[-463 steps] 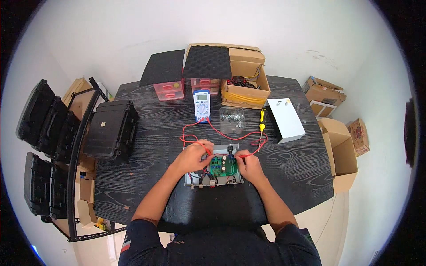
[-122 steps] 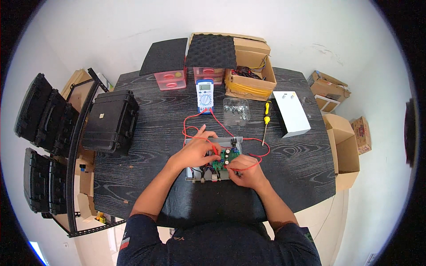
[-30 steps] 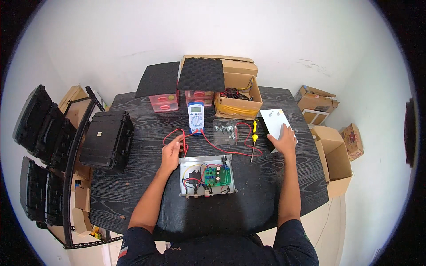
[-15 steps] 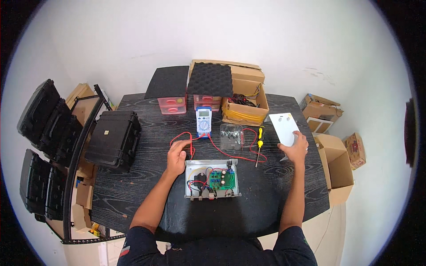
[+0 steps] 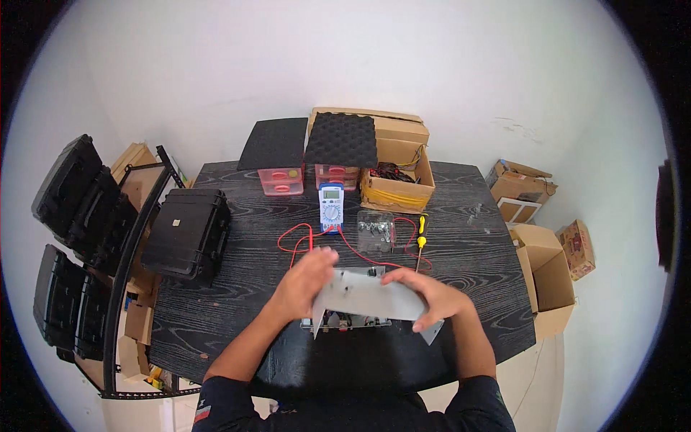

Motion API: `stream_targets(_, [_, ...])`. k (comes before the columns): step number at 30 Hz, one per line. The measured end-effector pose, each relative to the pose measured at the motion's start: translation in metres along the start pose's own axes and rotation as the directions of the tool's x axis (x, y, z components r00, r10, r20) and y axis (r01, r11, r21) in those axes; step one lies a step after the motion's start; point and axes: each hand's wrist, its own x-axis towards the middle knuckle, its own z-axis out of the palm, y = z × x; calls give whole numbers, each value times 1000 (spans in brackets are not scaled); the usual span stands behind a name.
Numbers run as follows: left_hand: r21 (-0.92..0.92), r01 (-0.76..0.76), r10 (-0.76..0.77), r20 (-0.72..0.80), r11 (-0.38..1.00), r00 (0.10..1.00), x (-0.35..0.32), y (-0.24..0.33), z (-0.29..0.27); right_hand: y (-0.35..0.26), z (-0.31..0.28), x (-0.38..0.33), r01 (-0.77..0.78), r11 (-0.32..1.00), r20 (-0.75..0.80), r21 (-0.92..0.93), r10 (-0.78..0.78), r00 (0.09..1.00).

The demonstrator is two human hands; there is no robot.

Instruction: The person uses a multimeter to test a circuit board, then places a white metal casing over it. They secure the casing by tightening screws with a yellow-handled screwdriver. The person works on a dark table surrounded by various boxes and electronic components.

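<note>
Both hands hold a grey metal cover (image 5: 371, 297) over the near middle of the black desk (image 5: 237, 288). The left hand (image 5: 308, 282) closes its grip on the cover's left end, and the right hand (image 5: 430, 297) closes its grip on the right end. Just under the cover, between the two grips, sits an open metal box (image 5: 344, 321) of electronics. Beyond the grips lie red test leads (image 5: 306, 234), a clear bag of screws (image 5: 376, 229) and a yellow screwdriver (image 5: 421, 237). Farther still stands a multimeter (image 5: 331, 207), then a cardboard box (image 5: 398, 176).
</note>
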Motion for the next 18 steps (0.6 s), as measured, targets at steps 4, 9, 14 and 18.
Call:
stream_targets(4, [-83,146,-149,-24,986,989,-24,18,8,25,4,7,-1,981,-4,194,2,1000])
stream_targets(9, [-213,328,-379,-279,920,882,-48,16,23,35,12,2,222,733,-401,643,76,913])
stream_targets(14, [-296,520,-593,-279,801,755,-53,14,24,33,64,13,360,868,-557,341,-122,821])
stream_targets(18, [-242,565,-612,-225,789,758,-31,21,11,41,71,27,162,982,-620,-94,-185,762])
